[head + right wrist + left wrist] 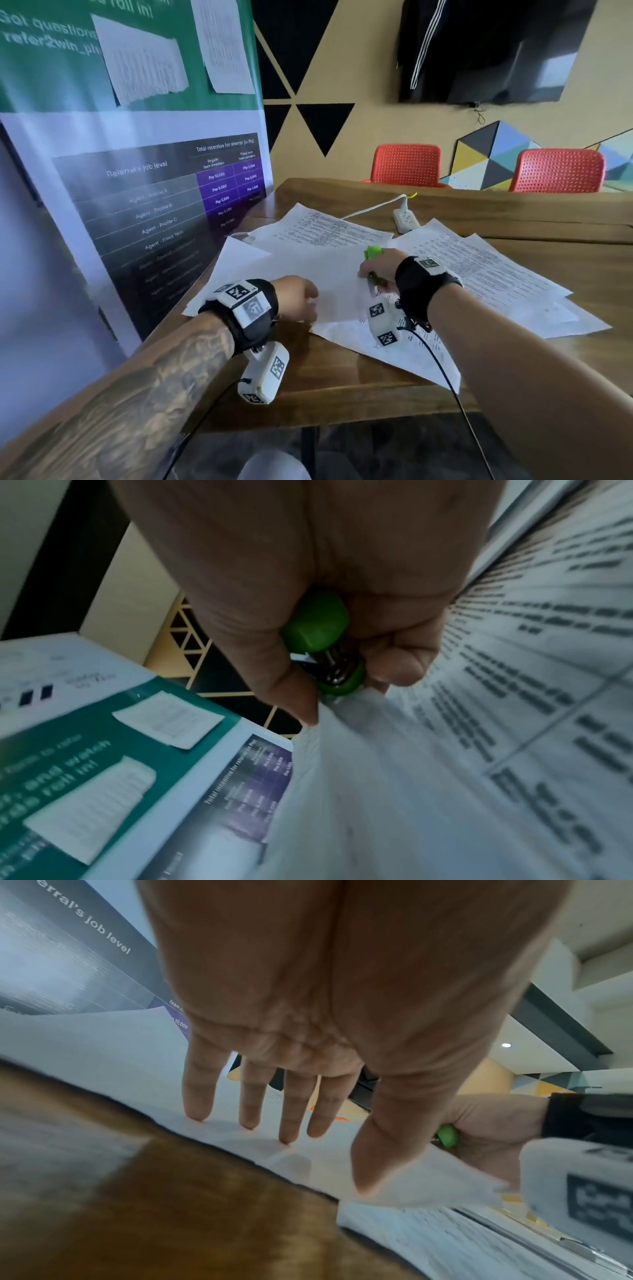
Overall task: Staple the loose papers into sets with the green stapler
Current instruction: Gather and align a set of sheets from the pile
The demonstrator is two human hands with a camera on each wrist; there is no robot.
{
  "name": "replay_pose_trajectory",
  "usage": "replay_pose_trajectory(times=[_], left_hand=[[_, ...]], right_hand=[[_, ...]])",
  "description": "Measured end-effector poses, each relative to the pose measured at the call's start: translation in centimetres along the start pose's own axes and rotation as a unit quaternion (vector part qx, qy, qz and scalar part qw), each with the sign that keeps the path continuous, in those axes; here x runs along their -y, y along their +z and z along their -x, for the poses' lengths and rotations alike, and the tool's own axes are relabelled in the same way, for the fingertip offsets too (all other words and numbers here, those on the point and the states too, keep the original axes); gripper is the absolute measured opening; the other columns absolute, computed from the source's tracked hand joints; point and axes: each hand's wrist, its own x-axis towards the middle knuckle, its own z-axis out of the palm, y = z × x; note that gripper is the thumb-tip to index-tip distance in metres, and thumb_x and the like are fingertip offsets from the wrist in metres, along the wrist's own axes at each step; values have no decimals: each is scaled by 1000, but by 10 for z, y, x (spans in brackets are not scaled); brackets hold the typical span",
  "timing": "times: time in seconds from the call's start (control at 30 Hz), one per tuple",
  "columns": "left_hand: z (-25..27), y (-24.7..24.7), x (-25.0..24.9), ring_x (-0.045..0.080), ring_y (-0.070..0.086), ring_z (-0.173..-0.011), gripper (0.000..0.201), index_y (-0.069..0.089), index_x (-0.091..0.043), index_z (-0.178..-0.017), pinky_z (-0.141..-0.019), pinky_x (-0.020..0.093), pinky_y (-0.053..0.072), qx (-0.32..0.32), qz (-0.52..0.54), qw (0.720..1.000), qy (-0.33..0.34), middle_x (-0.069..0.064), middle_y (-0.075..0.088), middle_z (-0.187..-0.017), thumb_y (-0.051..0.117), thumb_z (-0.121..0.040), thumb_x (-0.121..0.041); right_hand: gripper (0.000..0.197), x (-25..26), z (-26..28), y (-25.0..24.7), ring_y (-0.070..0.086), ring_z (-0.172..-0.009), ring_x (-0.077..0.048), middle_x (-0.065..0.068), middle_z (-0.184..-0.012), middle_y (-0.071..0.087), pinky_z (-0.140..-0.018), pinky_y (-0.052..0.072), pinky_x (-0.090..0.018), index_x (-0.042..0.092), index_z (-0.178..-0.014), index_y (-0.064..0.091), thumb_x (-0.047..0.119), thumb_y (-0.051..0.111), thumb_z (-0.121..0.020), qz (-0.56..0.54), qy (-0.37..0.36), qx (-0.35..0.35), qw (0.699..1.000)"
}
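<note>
My right hand [378, 265] grips the green stapler [372, 254] at the right edge of a blank-side-up paper set [308, 270] in the middle of the wooden table [342, 370]. In the right wrist view the fingers curl round the stapler [318, 631] and the paper corner [342, 723] meets its lower end. My left hand [301, 301] lies on the near edge of that same set. The left wrist view shows its straight fingers [253, 1096] pressing the sheet [103, 1047], with the stapler [447, 1135] beyond the thumb.
More printed sheets [486, 270] fan out to the right and another stack [322, 226] lies behind. A white power strip [406, 219] with its cord sits further back. A banner [154, 192] stands close on the left. Two red chairs [407, 164] wait beyond the table.
</note>
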Motion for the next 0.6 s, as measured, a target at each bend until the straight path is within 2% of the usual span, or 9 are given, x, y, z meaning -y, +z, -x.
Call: replay_pose_trajectory(times=[0.1, 0.2, 0.27, 0.33, 0.37, 0.43, 0.5, 0.57, 0.6], left_hand=[[-2, -1, 4, 25, 47, -136, 78, 36, -17, -153, -104, 30, 38, -25, 35, 999, 8, 4, 44, -154, 75, -87, -31], [4, -7, -1, 19, 47, -133, 77, 38, -21, -150, -100, 25, 34, -103, 72, 989, 78, -5, 46, -151, 77, -85, -31], [4, -10, -4, 11, 52, -121, 65, 47, -25, -143, -96, 22, 34, -147, 160, 968, 124, -14, 53, -132, 76, -85, -23], [0, -11, -7, 15, 63, -101, 33, 61, -25, -120, -81, 22, 43, -219, 218, 944, 117, -14, 65, -106, 71, -89, -22], [-3, -13, -7, 21, 66, -89, 13, 63, -23, -105, -69, 23, 44, -270, 239, 928, 93, -10, 67, -89, 67, -92, -24], [-5, -21, -8, 25, 67, -78, 12, 65, -18, -96, -60, 26, 43, -348, 298, 888, 43, -4, 65, -77, 61, -97, -29], [-7, -36, -7, 14, 63, -70, 17, 69, -16, -109, -55, 21, 48, -357, 412, 837, 45, -4, 67, -81, 60, -99, -27], [-4, -54, -6, 7, 57, -66, 19, 70, -13, -114, -49, 8, 46, -339, 504, 792, 57, -6, 68, -85, 65, -98, -22], [-1, -62, -6, 6, 61, -69, 17, 70, -14, -111, -56, 5, 48, -330, 535, 775, 59, -4, 70, -92, 68, -96, -20]], right_hand=[[26, 13, 9, -1, 42, -47, -20, -12, -63, 50, -46, 35, -26, 7, -68, 50, -7, 64, -84, -126, -17, 18, 992], [23, 37, 26, -17, 46, -48, -21, -11, -64, 47, -46, 41, -30, 7, -74, 46, -5, 59, -88, -245, -41, 8, 968], [19, 55, 42, -32, 51, -52, -23, -12, -66, 50, -44, 45, -25, 7, -78, 45, 1, 57, -91, -307, -58, 5, 950], [14, 70, 59, -41, 56, -46, -19, -11, -68, 54, -42, 47, -19, 7, -83, 47, 5, 55, -94, -349, -83, 18, 933], [9, 76, 67, -43, 59, -46, -18, -12, -72, 58, -45, 50, -19, 5, -88, 49, 4, 55, -94, -372, -103, 32, 922], [9, 85, 76, -48, 70, -69, -23, -16, -92, 66, -64, 60, -30, 5, -99, 52, 3, 58, -93, -429, -147, 57, 890], [11, 87, 76, -57, 68, -86, -24, -11, -101, 66, -79, 61, -36, 11, -96, 55, 4, 61, -91, -365, -238, -35, 899], [18, 83, 70, -69, 59, -77, -17, -1, -90, 62, -69, 56, -27, 21, -98, 58, 8, 66, -89, -186, -312, -189, 912], [24, 80, 66, -73, 56, -73, -16, 2, -88, 60, -65, 53, -26, 23, -104, 58, 10, 68, -88, -129, -318, -209, 916]])
